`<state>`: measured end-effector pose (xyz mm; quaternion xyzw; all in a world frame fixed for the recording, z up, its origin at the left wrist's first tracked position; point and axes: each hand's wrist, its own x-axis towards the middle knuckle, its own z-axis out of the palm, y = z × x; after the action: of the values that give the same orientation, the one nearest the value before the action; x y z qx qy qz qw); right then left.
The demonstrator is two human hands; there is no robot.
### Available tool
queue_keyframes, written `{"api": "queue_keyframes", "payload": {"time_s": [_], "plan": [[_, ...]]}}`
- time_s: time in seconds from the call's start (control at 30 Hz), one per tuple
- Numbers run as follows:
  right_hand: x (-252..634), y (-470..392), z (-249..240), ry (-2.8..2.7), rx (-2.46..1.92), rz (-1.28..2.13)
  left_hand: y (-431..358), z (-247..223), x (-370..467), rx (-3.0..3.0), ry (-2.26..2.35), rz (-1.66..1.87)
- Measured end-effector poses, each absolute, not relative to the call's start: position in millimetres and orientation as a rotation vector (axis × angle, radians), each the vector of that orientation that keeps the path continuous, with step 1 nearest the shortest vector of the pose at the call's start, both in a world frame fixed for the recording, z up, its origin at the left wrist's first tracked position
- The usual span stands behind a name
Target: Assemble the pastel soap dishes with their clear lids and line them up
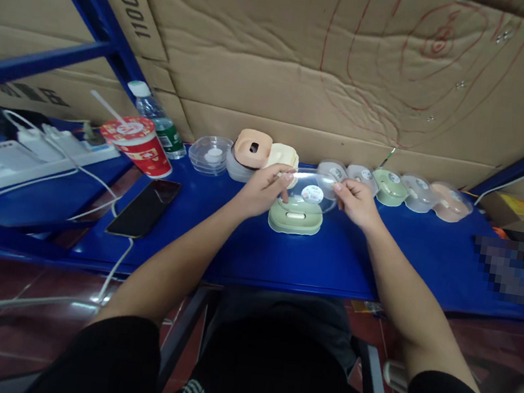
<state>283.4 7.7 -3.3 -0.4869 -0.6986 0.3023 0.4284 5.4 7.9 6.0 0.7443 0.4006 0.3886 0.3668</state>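
Note:
A clear plastic cover [296, 185] with a round white label is held between both hands. My left hand [263, 190] pinches its left edge, and my right hand [356, 201] pinches its right edge. Just below and behind the cover, a pale green box [294, 221] with a light oval piece on top rests on the blue table [253, 254]. Whether the cover touches the box cannot be made out. Near my left hand are an orange-pink part [252, 146], a cream part [282, 155] and clear covers [209, 154].
Several covered boxes [392, 188] stand in a row at the back right. On the left are a phone [144, 208], a red cup [143, 151] with a straw, a water bottle [161, 126] and power strips with cables [51, 158]. Cardboard [265, 46] stands behind.

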Motion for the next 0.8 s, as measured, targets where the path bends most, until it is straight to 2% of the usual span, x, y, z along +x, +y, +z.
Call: {"api": "queue_keyframes", "payload": {"time_s": [0.17,0.37,0.5,0.8], "plan": [[285,10,-6,-1.893,-1.443,0.935,10,4,4,2.361,1.451,0.627],[280,12,-14,-2.089,-1.601,0.894,13,1,2,2.404,1.551,0.308],[280,13,-18,-2.186,-1.596,0.822,15,-1,-1,2.374,1.448,0.209],[288,14,-21,-2.110,-1.566,1.015,14,-2,2,2.322,1.437,0.227]]}}
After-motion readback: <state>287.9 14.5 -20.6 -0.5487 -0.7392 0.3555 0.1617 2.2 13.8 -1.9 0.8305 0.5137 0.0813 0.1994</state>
